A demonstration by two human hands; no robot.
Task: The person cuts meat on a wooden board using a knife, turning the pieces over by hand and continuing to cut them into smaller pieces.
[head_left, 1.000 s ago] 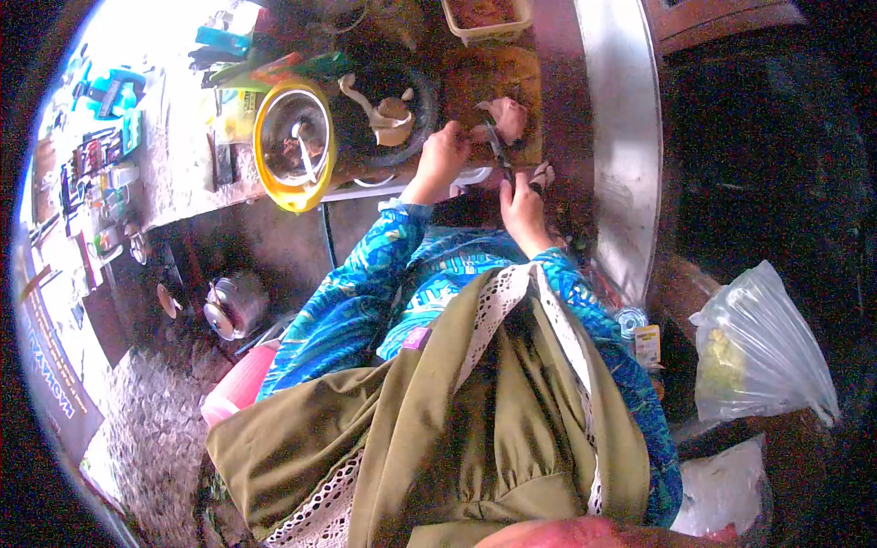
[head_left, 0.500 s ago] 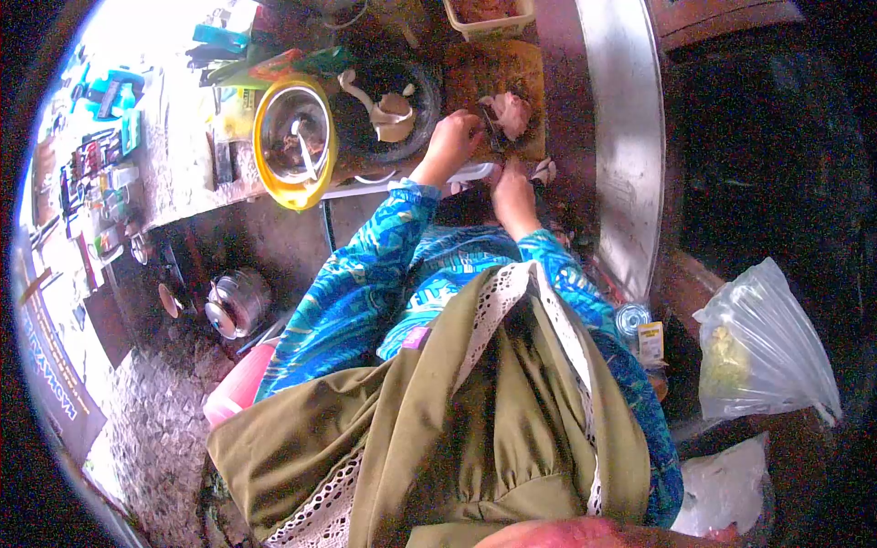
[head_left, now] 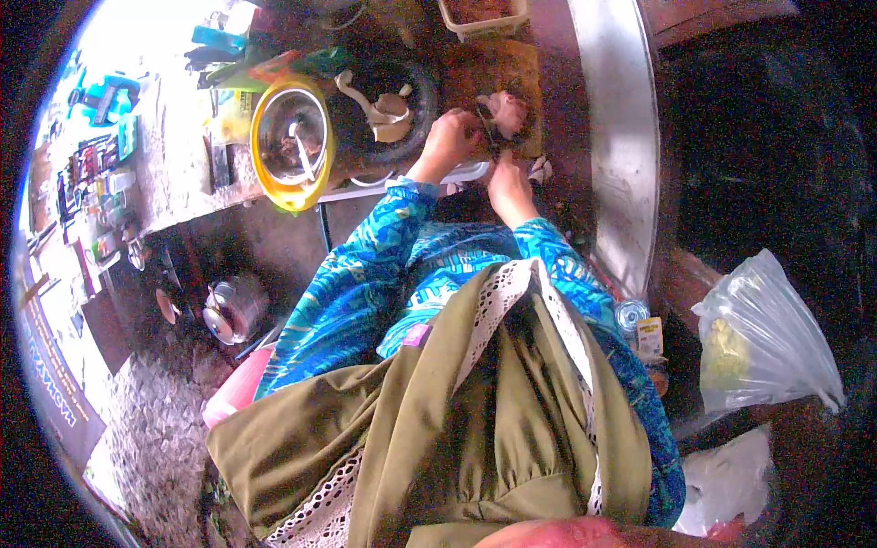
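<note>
Both hands have closed in vs a sec ago: left hand (head_left: 449,137) pins the pale pink meat chunk (head_left: 505,111) on the brown wooden board (head_left: 498,68), right hand (head_left: 508,183) clenched on dark-handled knife (head_left: 487,128), mid-cut.

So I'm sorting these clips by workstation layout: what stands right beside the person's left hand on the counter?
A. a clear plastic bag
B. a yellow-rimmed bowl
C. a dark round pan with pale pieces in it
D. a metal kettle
C: the left hand rests by the dark round pan holding pale pieces; the yellow-rimmed bowl sits farther left.
</note>
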